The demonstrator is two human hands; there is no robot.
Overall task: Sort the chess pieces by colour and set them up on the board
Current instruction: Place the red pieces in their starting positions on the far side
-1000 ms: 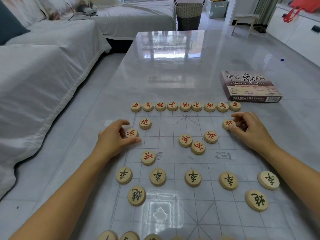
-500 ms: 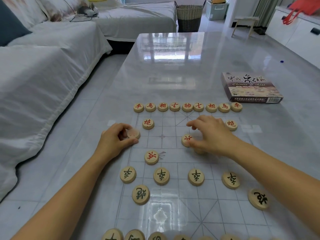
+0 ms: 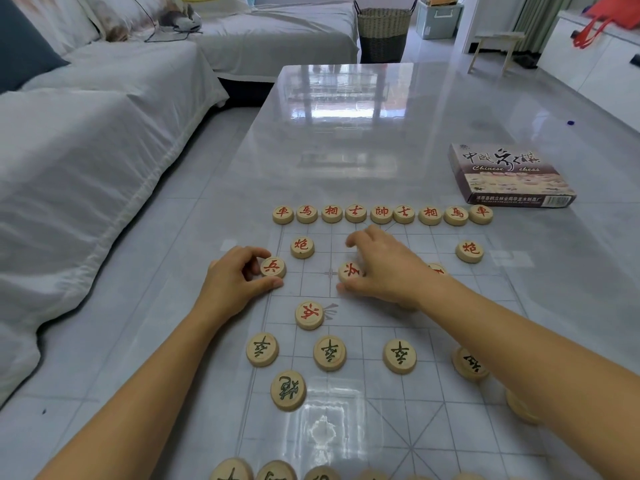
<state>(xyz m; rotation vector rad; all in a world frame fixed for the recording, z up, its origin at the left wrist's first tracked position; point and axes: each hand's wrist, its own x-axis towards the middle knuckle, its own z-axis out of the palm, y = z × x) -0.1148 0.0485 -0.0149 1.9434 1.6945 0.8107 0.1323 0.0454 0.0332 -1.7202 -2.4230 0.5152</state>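
Setting the red soldier row appears to be the step in hand. On the board point(image 3: 420, 403), a printed sheet flat on the worktop point(image 3: 346, 140), the left hand point(image 3: 239, 280) pinches a red soldier point(image 3: 273, 267) between thumb and fingers at the left edge line. The right hand point(image 3: 388, 271) curls over a second red soldier point(image 3: 347, 271) further in along the same row, thumb at its near rim.

Behind them the red back row point(image 3: 381, 214) stands complete, nine pieces side by side, with the two red cannons point(image 3: 302, 247) just in front. The black soldiers point(image 3: 329, 352) and a black cannon point(image 3: 288, 390) sit on the near half.

The next move likely calls for seating both held pieces squarely on line crossings. After that comes the stray red soldier point(image 3: 309, 314), which lies below its row near the board's middle strip. Another red piece point(image 3: 436, 269) is mostly hidden behind the right wrist.

The chess box point(image 3: 509, 174) lies closed on the worktop beyond the board's far right corner, so its contents cannot be seen. A woven basket point(image 3: 383, 32) stands on the floor past the worktop, its inside out of view.
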